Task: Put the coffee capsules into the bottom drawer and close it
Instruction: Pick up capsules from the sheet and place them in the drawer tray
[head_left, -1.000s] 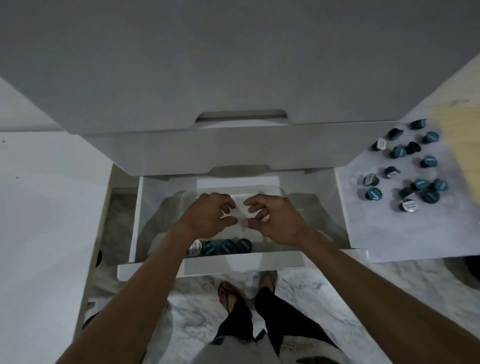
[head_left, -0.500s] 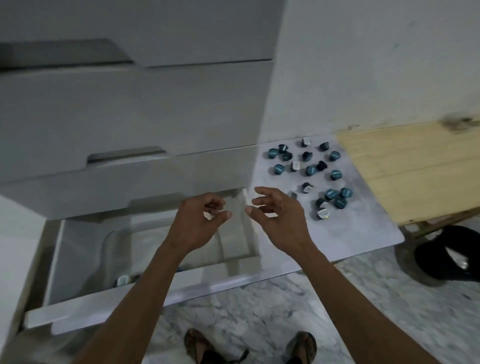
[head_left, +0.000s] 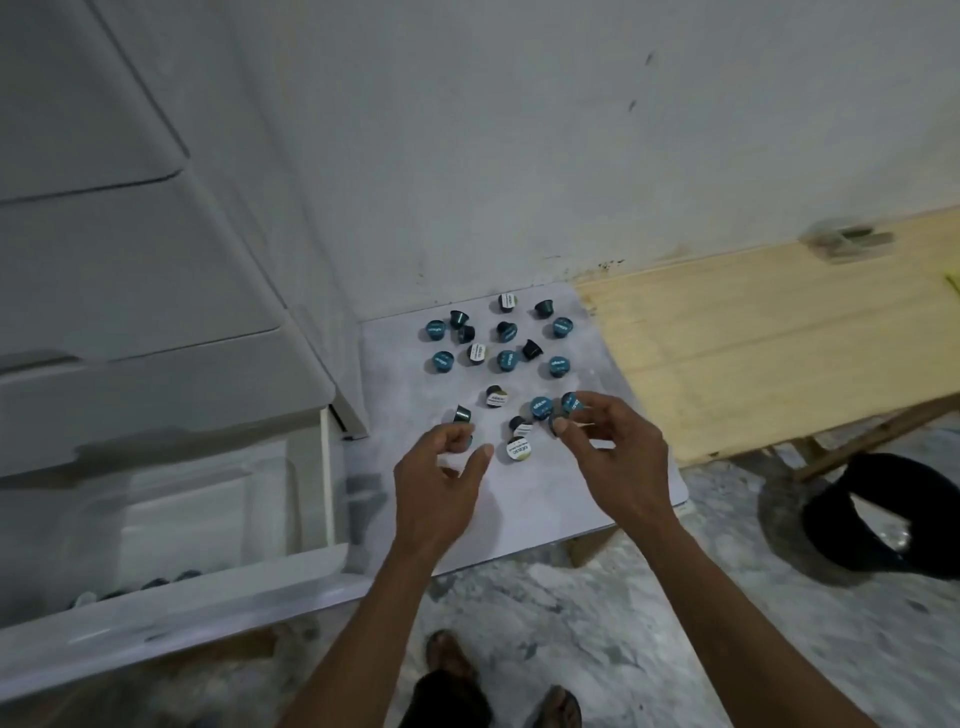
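Head view now looks at the pale board (head_left: 395, 499) on the floor to the right of the white drawer unit (head_left: 130, 291), where a second ago it looked down into the bottom drawer (head_left: 171, 618) with both hands over it. The hands have come across from the drawer to the scattered coffee capsules (head_left: 506, 359). Left hand (head_left: 441, 478) hovers at the near left edge of the cluster, thumb and fingers curved apart and holding nothing that I can see; a dark capsule (head_left: 461, 414) lies just beyond its fingertips. Right hand (head_left: 618, 457) has its fingers curled at the near right capsules, fingertips touching a teal-lidded one (head_left: 570, 402); whether it already pinches it I cannot tell. The bottom drawer stands pulled out at the left, a few capsules showing along its near wall. I judge a new pick-up round is starting: most capsules still lie on the board, so many trips remain before closing.
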